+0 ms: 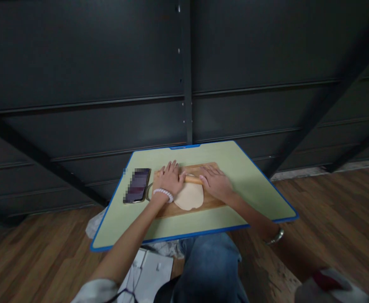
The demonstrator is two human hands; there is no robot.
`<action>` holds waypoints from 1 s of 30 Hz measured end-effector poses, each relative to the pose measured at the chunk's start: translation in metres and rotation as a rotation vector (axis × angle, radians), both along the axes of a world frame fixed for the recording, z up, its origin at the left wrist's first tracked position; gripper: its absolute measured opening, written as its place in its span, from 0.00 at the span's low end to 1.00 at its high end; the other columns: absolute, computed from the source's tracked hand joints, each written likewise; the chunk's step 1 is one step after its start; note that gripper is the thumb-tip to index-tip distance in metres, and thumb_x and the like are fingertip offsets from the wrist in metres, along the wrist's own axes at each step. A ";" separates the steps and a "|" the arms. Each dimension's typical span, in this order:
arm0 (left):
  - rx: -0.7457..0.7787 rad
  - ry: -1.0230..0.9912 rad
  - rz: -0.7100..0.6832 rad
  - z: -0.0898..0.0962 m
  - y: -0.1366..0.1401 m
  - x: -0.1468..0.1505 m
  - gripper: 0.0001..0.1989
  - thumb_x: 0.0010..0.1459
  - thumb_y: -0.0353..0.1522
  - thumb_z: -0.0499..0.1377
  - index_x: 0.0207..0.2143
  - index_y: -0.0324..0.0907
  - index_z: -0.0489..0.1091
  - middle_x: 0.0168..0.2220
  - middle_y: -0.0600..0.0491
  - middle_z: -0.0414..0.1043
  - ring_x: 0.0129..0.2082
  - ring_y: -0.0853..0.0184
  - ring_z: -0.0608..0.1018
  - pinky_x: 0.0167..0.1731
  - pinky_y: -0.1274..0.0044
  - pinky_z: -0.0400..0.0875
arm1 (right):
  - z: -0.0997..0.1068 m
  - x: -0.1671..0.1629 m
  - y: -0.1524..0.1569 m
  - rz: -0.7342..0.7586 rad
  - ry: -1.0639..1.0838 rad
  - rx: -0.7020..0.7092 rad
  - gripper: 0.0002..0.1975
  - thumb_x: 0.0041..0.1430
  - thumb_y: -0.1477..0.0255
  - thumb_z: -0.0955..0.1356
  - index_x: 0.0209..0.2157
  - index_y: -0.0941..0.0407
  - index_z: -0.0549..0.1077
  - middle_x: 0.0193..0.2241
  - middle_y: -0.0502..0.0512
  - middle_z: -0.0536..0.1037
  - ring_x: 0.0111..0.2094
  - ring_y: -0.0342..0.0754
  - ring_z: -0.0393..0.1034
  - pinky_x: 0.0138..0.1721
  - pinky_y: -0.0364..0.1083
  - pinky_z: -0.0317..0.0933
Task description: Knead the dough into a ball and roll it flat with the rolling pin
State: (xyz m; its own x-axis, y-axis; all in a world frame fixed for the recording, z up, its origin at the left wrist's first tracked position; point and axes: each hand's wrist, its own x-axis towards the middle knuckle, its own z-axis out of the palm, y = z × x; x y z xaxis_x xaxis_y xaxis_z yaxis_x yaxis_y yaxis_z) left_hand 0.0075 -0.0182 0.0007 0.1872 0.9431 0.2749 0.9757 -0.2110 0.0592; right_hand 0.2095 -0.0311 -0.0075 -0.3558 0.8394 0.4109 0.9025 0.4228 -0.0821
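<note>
A wooden rolling pin point(193, 179) lies across a flattened sheet of pale dough point(189, 197) on a wooden board point(211, 202). My left hand point(171, 177) rests on the pin's left end, fingers stretched forward and a beaded bracelet at the wrist. Over the right end lies my right hand point(216, 182), its fingers also stretched out flat. Both palms press on the pin from above and hide its ends. Below the pin, the dough spreads toward me in an uneven round shape.
A small pale-green table point(256, 202) with a blue rim carries the board. Left of the board lies a phone point(137, 185), beside a thin dark ring point(148, 192) partly hidden by my left wrist. Behind the table stands a dark panelled wall point(124, 63). A white box point(156, 269) sits below.
</note>
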 end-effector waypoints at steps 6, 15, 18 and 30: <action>0.008 0.029 0.037 -0.008 0.030 0.008 0.29 0.62 0.42 0.38 0.57 0.35 0.60 0.62 0.45 0.54 0.63 0.56 0.54 0.59 0.63 0.48 | 0.004 0.004 0.022 -0.029 -0.062 -0.033 0.24 0.67 0.65 0.51 0.53 0.60 0.67 0.53 0.61 0.70 0.58 0.51 0.57 0.57 0.50 0.48; -0.174 0.080 -0.013 0.000 0.063 0.009 0.27 0.62 0.38 0.38 0.58 0.36 0.58 0.61 0.44 0.57 0.62 0.56 0.57 0.58 0.62 0.50 | -0.003 0.013 0.057 0.031 -0.115 -0.129 0.23 0.67 0.64 0.50 0.51 0.56 0.68 0.53 0.57 0.70 0.58 0.52 0.58 0.55 0.52 0.52; -0.258 0.083 -0.045 0.002 0.076 0.011 0.26 0.62 0.38 0.36 0.58 0.37 0.58 0.61 0.46 0.56 0.62 0.58 0.56 0.58 0.61 0.50 | -0.003 0.015 0.069 0.039 -0.096 -0.183 0.24 0.67 0.62 0.49 0.51 0.55 0.68 0.54 0.56 0.69 0.58 0.51 0.56 0.56 0.52 0.50; -0.314 0.101 -0.046 0.000 0.084 0.012 0.27 0.62 0.36 0.36 0.61 0.38 0.52 0.63 0.50 0.51 0.64 0.62 0.52 0.60 0.62 0.45 | 0.003 0.015 0.075 0.002 -0.060 -0.294 0.28 0.65 0.57 0.49 0.52 0.56 0.68 0.60 0.58 0.60 0.63 0.52 0.47 0.60 0.56 0.43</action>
